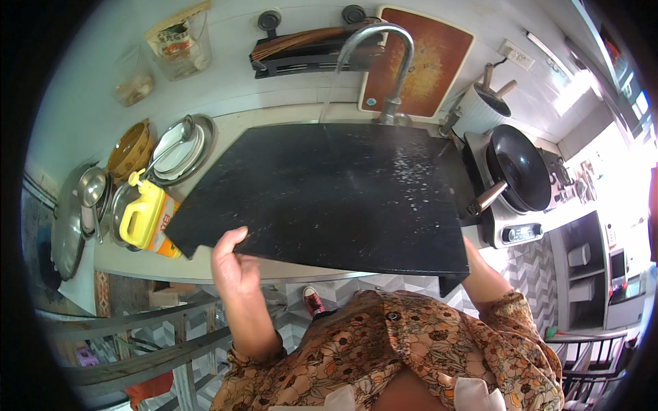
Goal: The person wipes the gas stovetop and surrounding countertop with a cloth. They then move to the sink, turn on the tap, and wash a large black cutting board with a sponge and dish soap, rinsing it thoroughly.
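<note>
A large flat black board [318, 195], wet with droplets on its right part, spans the sink area in front of me. My left hand [236, 264] grips its near edge at the left, thumb on top and fingers underneath. At the right end my right forearm shows, but the hand itself is hidden behind the board, so its grip cannot be made out. A chrome faucet [403, 67] arches over the board's far edge, and a thin stream of water [327, 97] falls from its spout near that edge. A short black flange juts down at the board's near right corner.
Left on the counter [288, 271] are a yellow detergent jug [146, 216], stacked white plates [177, 149], a ladle and a brown basket [128, 146]. To the right, a black wok [519, 167] rests on an electric cooker [519, 234]. A brown cutting board [421, 61] leans on the wall behind.
</note>
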Available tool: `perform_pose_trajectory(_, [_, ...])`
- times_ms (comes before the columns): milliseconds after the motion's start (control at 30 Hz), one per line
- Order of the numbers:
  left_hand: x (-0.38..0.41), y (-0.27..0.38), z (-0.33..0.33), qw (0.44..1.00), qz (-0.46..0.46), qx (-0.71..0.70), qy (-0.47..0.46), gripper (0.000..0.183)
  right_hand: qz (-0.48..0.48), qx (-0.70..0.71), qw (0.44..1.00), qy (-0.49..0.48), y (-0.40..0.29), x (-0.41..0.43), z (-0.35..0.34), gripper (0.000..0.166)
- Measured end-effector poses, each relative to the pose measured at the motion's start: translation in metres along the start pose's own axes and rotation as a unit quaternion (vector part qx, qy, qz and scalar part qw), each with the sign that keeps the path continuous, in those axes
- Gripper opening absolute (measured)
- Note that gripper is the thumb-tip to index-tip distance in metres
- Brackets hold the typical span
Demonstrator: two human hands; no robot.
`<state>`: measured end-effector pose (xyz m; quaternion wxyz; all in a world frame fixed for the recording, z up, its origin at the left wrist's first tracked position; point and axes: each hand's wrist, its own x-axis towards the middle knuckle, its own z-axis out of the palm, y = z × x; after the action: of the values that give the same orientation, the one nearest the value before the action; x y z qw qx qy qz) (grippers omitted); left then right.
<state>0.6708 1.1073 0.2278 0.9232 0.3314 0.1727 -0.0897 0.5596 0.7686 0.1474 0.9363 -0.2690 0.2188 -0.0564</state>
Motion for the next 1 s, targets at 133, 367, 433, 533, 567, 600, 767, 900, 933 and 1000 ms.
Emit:
perform_pose_trajectory(133, [-0.023, 0.014, 0.004, 0.992, 0.115, 0.048, -0.004, 0.022, 0.041, -0.012, 0.999, -0.034, 0.022, 0.033, 0.009, 0.060])
perform_pose_trajectory(367, [-0.038, 0.030, 0.030, 0.948, 0.292, 0.125, -0.017, 0.029, 0.110, -0.048, 0.986, -0.114, 0.059, 0.125, 0.041, 0.058])
perform_pose_trajectory(433, [-0.035, 0.036, 0.032, 0.936, 0.326, 0.133, -0.008, 0.028, 0.131, -0.069, 0.979, -0.139, 0.073, 0.153, 0.053, 0.057])
perform_pose_trajectory(533, [-0.028, 0.029, 0.038, 0.918, 0.371, 0.140, 0.025, 0.025, 0.147, -0.107, 0.970, -0.160, 0.077, 0.184, 0.063, 0.056])
perform_pose_trajectory(567, [-0.025, 0.029, 0.037, 0.908, 0.388, 0.152, 0.044, 0.025, 0.153, -0.115, 0.967, -0.170, 0.079, 0.194, 0.066, 0.056])
perform_pose_trajectory(600, [-0.025, 0.024, 0.041, 0.905, 0.397, 0.150, 0.036, 0.024, 0.160, -0.115, 0.965, -0.171, 0.085, 0.203, 0.065, 0.055])
perform_pose_trajectory(767, [-0.009, 0.001, 0.031, 0.907, 0.392, 0.143, 0.055, 0.027, 0.189, -0.102, 0.959, -0.184, 0.107, 0.247, 0.065, 0.054])
perform_pose_trajectory(900, [0.009, -0.025, 0.017, 0.910, 0.384, 0.151, 0.037, 0.024, 0.204, -0.092, 0.958, -0.177, 0.126, 0.281, 0.052, 0.052])
perform_pose_trajectory(933, [0.011, -0.032, 0.014, 0.909, 0.383, 0.161, 0.039, 0.024, 0.205, -0.091, 0.959, -0.172, 0.132, 0.288, 0.046, 0.052])
perform_pose_trajectory(1000, [0.023, -0.047, -0.002, 0.905, 0.386, 0.182, 0.016, 0.021, 0.210, -0.084, 0.961, -0.161, 0.142, 0.302, 0.033, 0.052])
